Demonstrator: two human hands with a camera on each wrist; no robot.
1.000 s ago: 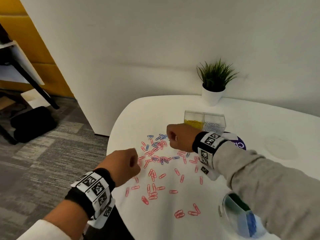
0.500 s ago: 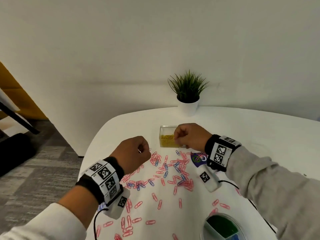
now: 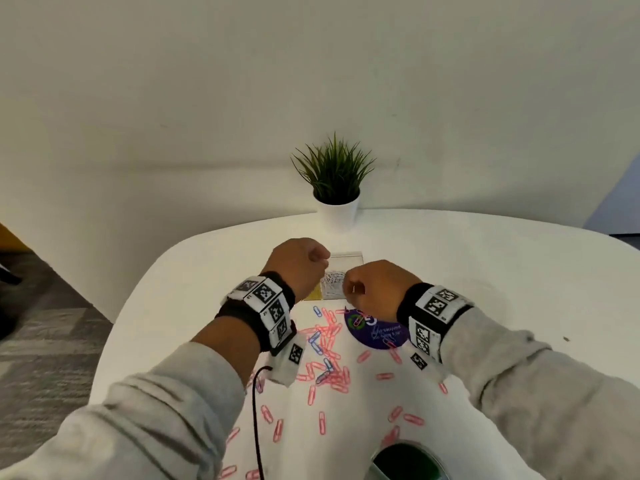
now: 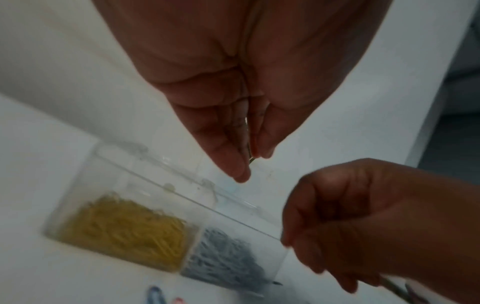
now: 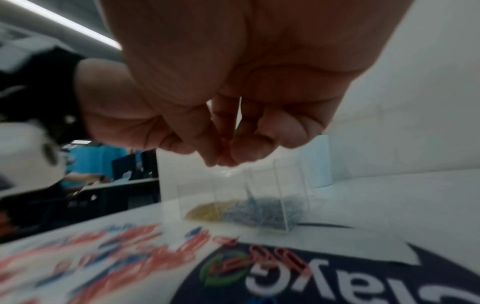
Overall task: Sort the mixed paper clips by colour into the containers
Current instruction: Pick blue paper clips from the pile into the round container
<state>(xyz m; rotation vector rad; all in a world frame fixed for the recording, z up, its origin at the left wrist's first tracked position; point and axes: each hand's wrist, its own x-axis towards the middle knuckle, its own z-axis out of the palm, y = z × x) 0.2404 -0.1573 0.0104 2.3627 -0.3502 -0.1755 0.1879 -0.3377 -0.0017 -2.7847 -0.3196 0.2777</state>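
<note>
1. Left hand (image 3: 300, 263) now raised from over the scattered clips to above the clear container (image 3: 341, 278).
2. Right hand (image 3: 372, 287) shifted from the yellow compartment (image 4: 122, 232) towards the silver one.

**White surface and what lies on it**

We note a white rounded surface (image 3: 485, 271). At its far edge stands a potted plant (image 3: 334, 188) in a white pot. Nearer us sits a clear two-compartment box (image 4: 145, 205): yellow clips (image 4: 122, 230) in one half, silver clips (image 4: 226, 259) in the other. Just in front of it lies a dark round sticker (image 3: 375, 329) with a few pink clips on it. Loose pink clips (image 3: 332, 375) and blue clips (image 3: 316, 337) are scattered over the middle, thinning toward us. At the near edge we see a round container (image 3: 405, 460) with green inside, partly cut off.
</note>
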